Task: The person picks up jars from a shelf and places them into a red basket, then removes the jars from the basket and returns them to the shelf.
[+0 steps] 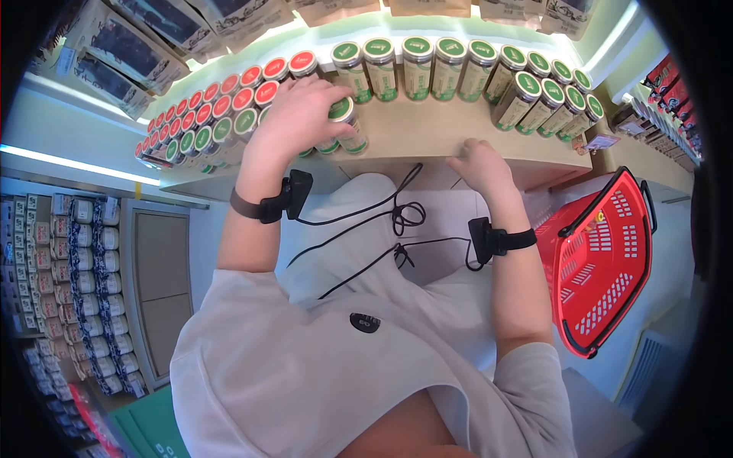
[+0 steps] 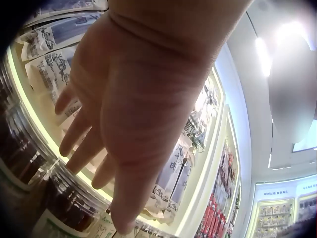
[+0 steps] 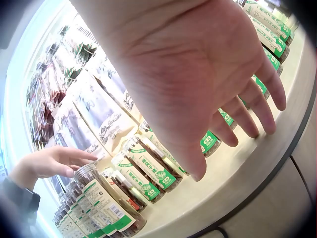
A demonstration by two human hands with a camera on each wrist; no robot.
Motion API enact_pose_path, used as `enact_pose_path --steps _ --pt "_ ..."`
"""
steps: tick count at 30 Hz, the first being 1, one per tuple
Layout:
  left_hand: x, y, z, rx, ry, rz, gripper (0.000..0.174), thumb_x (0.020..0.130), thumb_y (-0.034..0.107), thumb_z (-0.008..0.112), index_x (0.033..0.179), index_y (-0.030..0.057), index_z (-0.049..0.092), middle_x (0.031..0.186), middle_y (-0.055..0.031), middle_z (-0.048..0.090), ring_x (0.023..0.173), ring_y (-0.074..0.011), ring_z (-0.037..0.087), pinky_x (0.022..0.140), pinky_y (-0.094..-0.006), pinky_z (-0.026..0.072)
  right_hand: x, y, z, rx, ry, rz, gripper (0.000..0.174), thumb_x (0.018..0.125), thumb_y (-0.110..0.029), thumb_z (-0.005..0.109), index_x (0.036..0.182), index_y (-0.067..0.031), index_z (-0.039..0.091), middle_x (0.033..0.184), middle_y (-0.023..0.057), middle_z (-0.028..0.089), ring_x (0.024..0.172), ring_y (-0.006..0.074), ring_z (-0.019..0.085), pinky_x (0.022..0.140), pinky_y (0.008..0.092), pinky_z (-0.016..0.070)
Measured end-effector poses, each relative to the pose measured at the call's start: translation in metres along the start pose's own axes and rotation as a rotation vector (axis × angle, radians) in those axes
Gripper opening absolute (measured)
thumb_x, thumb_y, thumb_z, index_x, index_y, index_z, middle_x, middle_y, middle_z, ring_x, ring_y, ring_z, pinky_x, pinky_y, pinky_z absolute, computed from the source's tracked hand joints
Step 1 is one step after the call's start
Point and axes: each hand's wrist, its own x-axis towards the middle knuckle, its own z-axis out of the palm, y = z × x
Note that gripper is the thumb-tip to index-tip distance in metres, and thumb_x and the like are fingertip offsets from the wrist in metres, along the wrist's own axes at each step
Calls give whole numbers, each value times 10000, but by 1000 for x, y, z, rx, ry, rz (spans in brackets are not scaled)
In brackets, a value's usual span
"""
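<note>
Nearest us is the person's light shirt (image 1: 282,359), cables lying across the trousers beyond it. From the left: we've got a rack of packs (image 1: 95,286), then the long counter (image 1: 416,126) with red-lidded jars (image 1: 203,114) at its left end and some green-lidded ones along their near side. Left hand (image 1: 304,114) is over the right end of that group, fingers extended and apart, gripping nothing we can see. Beside its fingertips stands a green-lidded jar (image 1: 351,131) at the near edge (contact: we can't tell). Far side, middle: a row of green-lidded jars (image 1: 418,70), with brown packets (image 1: 252,19) behind. Right hand (image 1: 482,166) is at the counter's near edge, fingers loose and spread, holding nothing. Right of it we see another green-lidded cluster (image 1: 527,103), two deep. Far right, below the counter: a red basket (image 1: 603,259) with slotted walls.
</note>
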Motion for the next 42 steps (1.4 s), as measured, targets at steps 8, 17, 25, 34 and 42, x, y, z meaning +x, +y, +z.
enact_pose_path --steps 8,17,25,34,42 --pt "14 31 -16 -414 47 366 503 786 57 732 1272 97 609 1259 -83 602 1157 -289 561 1010 -382 443 1 -19 2 443 381 -652 735 757 -271 786 1381 -31 481 1230 196 617 1122 339 616 965 411 494" --pt "72 86 -18 -594 82 172 554 828 323 761 1264 18 605 1281 -179 595 1169 -264 592 855 -372 523 -3 -40 3 494 627 -277 654 702 -227 816 1235 -2 509 1091 194 629 1025 360 622 854 420 512" --pt "135 116 22 -329 157 243 496 814 317 744 1173 -9 640 1141 -179 607 1091 -335 588 942 -402 479 10 -27 12 277 904 -62 659 734 -222 799 1265 -3 476 1104 204 568 1039 398 565 931 487 462" --pt "165 130 57 -309 346 592 457 808 131 716 1234 18 599 1235 -119 575 1165 -313 541 1004 -392 460 16 -4 12 423 485 89 576 826 -340 697 1256 6 532 1091 210 602 1024 367 608 902 431 493" --pt "172 143 73 -365 378 582 444 818 123 711 1236 26 597 1240 -114 568 1168 -304 543 998 -389 467 17 3 8 393 314 121 468 828 -345 677 1162 -22 626 1210 212 597 1117 363 599 928 453 499"
